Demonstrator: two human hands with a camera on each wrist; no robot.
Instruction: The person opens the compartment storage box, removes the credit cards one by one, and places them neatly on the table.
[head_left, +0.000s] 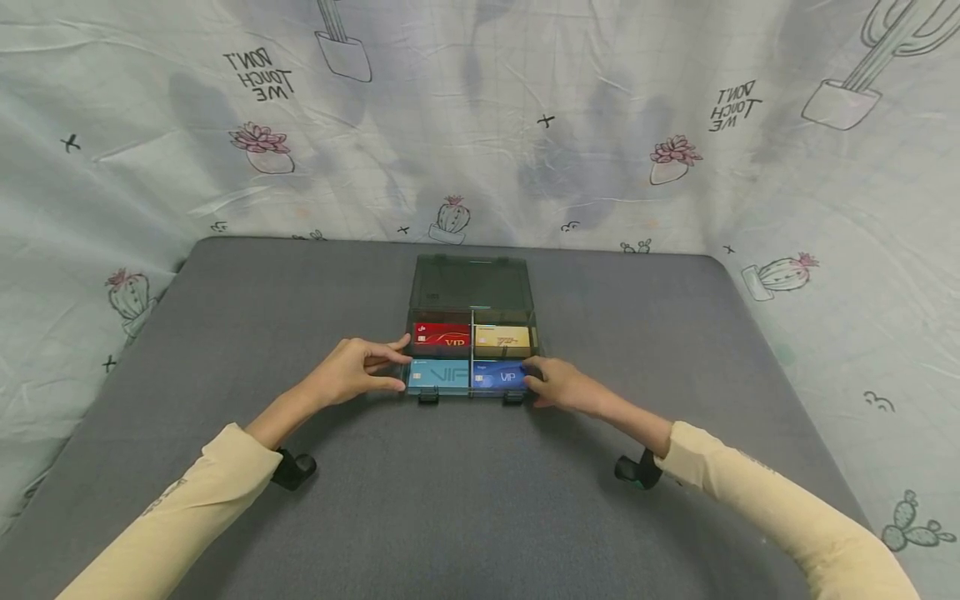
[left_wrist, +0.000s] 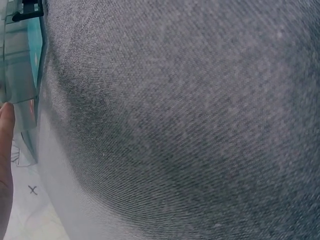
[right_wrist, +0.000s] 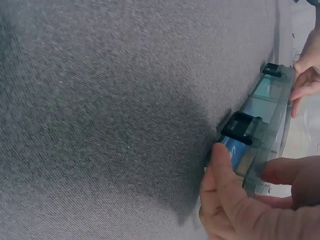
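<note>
A clear smoky plastic storage box (head_left: 472,354) lies with its dark lid (head_left: 472,283) folded back. Its four-part tray holds a red VIP card (head_left: 442,334), a gold card (head_left: 501,337), a light blue VIP card (head_left: 438,374) and a dark blue VIP card (head_left: 495,377). At the left wall rest the fingertips of my left hand (head_left: 358,371), fingers fairly straight; one finger (left_wrist: 6,125) shows against the wall in the left wrist view. My right hand (right_wrist: 245,200) grips the front right corner between thumb and fingers.
Two black latches stick out along the box's front, the left latch (head_left: 428,397) and the right latch (head_left: 513,397). Beneath lies a grey cloth-covered table (head_left: 420,517). A white curtain (head_left: 510,108) printed with cacti hangs behind and at both sides.
</note>
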